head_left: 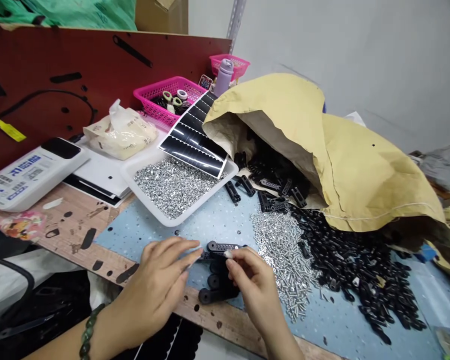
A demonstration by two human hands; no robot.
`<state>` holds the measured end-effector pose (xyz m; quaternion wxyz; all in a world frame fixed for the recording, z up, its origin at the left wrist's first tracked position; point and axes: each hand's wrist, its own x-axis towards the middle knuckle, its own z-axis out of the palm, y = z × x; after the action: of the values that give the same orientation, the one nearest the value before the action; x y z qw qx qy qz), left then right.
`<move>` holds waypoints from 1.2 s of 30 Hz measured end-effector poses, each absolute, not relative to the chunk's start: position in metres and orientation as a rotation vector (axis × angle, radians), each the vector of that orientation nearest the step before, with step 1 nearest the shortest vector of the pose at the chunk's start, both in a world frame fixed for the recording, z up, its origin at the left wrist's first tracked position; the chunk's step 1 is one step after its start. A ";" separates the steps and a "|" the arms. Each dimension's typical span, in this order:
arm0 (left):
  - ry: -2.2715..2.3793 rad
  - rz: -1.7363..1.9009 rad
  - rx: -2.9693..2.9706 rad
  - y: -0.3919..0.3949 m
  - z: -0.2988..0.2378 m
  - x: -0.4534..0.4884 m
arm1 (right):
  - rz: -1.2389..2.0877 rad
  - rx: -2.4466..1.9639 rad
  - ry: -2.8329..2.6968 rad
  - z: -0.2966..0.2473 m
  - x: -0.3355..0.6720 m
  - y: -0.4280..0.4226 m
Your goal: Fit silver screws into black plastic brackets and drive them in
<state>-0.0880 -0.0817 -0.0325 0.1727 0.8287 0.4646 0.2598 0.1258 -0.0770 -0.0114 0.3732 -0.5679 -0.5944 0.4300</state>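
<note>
My left hand (161, 280) and my right hand (253, 282) meet over a small stack of black plastic brackets (219, 280) at the near edge of the blue mat (217, 220). Both hands pinch a long black bracket (225, 247) held just above the stack. The left fingers grip its left end. The right thumb and forefinger close on its top near the middle, with a small pale piece at the fingertips. A pile of silver screws (281, 260) lies just right of my right hand. A green bead bracelet (88, 332) is on my left wrist.
A white tray of silver nuts (172, 187) sits behind the hands, a black sheet (195, 142) leaning on it. A yellow paper sack (345, 165) spills black parts (352, 270) at right. Pink baskets (168, 97), a plastic bag (118, 132) and a white device (33, 170) stand at the back left.
</note>
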 end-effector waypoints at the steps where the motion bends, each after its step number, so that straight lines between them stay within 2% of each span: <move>1: 1.290 0.701 2.447 -0.081 -0.034 -0.090 | 1.156 -1.482 -1.477 -0.015 0.126 -0.073; 4: 1.238 0.641 2.597 -0.081 -0.035 -0.090 | 1.210 -1.542 -1.434 -0.025 0.124 -0.064; 10: 1.242 0.746 2.568 -0.081 -0.032 -0.084 | 1.128 -1.625 -1.510 -0.028 0.121 -0.058; 15: 1.189 0.655 2.582 -0.079 -0.033 -0.084 | 1.089 -1.668 -1.611 -0.026 0.118 -0.055; 18: 1.191 0.645 2.557 -0.077 -0.033 -0.084 | 0.934 -1.741 -1.706 -0.025 0.119 -0.054; 21: 1.171 0.587 2.536 -0.076 -0.029 -0.083 | 0.632 -1.786 -1.860 -0.019 0.121 -0.056; 23: 1.154 0.554 2.509 -0.074 -0.024 -0.082 | 0.517 -1.663 -1.972 -0.012 0.120 -0.060; 29: 1.110 0.617 2.232 -0.072 -0.009 -0.071 | 0.493 -1.024 -2.322 0.004 0.107 -0.084; 33: 1.203 0.755 2.039 -0.068 -0.006 -0.067 | 0.533 -0.988 -2.055 0.006 0.116 -0.091; 36: 1.243 0.716 2.170 -0.065 -0.015 -0.065 | 0.800 -1.303 -1.651 -0.002 0.131 -0.078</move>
<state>-0.0645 -0.0653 -0.0146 0.2669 0.8038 0.4607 0.2654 0.1311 -0.0782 -0.0017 0.4310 -0.5227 -0.6620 0.3206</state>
